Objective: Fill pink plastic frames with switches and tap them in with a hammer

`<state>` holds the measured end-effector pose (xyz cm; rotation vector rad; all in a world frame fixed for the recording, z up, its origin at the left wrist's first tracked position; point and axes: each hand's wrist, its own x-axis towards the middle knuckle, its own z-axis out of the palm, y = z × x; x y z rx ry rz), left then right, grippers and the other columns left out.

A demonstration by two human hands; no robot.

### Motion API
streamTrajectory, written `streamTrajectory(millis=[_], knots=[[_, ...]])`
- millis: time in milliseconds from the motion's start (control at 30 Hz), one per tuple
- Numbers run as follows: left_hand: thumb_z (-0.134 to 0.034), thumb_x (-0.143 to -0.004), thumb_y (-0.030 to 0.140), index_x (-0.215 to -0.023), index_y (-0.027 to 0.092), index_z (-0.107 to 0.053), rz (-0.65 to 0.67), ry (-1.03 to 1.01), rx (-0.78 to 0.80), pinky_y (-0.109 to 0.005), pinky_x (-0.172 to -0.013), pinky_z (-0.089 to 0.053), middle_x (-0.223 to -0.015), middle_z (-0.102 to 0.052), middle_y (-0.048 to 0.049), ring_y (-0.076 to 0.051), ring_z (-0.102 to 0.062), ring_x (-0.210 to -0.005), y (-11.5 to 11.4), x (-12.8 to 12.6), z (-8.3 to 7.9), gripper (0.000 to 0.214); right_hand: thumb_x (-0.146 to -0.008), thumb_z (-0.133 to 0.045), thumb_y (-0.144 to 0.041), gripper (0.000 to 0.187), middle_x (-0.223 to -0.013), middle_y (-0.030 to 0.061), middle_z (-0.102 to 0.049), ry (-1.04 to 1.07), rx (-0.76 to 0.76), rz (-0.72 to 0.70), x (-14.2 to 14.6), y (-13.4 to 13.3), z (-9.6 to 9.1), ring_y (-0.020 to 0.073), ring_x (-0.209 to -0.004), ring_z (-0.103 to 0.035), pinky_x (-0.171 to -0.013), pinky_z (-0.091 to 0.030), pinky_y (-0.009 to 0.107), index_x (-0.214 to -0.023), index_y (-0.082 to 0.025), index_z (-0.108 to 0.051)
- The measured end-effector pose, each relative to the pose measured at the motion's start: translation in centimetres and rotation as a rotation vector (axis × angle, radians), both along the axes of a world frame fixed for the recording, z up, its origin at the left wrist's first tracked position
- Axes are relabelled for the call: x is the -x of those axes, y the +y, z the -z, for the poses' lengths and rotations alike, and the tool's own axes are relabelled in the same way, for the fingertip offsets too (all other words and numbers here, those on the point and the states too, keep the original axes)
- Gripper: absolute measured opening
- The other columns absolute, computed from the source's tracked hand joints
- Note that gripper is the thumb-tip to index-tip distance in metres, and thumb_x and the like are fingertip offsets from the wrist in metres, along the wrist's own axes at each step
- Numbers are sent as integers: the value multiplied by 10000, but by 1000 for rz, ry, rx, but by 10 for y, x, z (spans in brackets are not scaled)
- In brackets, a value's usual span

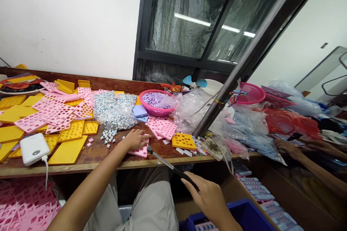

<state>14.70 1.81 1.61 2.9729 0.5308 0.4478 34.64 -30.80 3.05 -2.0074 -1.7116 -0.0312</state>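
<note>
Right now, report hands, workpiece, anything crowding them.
Right hand gripping black-handled tool. Left hand on pink panel, tool's tip near its edge. Loose small pieces beside left hand.

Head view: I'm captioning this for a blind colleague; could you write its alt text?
The right hand holds a black-handled tool, its tip by a pink plate under the left hand. On the wooden bench are yellow plates, a bag of small pieces and a pink basket of purple pieces.
</note>
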Motion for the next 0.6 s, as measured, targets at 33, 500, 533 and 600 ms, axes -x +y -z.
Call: streamTrajectory(millis=[33, 500, 533, 600], knots=[[-440, -1013, 499, -1376, 356, -618, -23, 4, -9, -445, -1048, -385, -1251, -645, -90, -274, -570, -1176, 0, -1, -2, 429, -987, -549, -492, 345, -1153, 67, -765, 12, -45, 13, -1, -1, -4, 282, -1019, -749, -882, -623, 363, -1165, -274, -747], [-491, -982, 529, -1187, 296, -716, -110, -21, -34, -448, -985, -402, -1157, -638, -93, -285, -554, -1134, 4, -3, 1, 384, -1008, -491, -513, 402, -1127, 98, -770, 189, -27, -19, 19, 20, 13, 271, -982, -752, -825, -624, 338, -1154, -245, -752], [-499, -976, 530, -1175, 299, -720, -113, -23, -32, -446, -982, -404, -1154, -641, -90, -286, -553, -1139, 4, -3, 1, 376, -1006, -498, -508, 393, -1109, 91, -775, 183, -19, -23, 17, 19, 11, 268, -967, -755, -820, -623, 332, -1149, -246, -753], [-509, -960, 562, -1150, 298, -729, -128, -34, -31, -443, -972, -412, -1146, -646, -89, -291, -557, -1140, 4, -3, 1, 393, -1000, -515, -498, 368, -1051, 73, -787, 161, 36, -32, 14, 17, 7, 263, -901, -764, -768, -626, 319, -1128, -254, -759]])
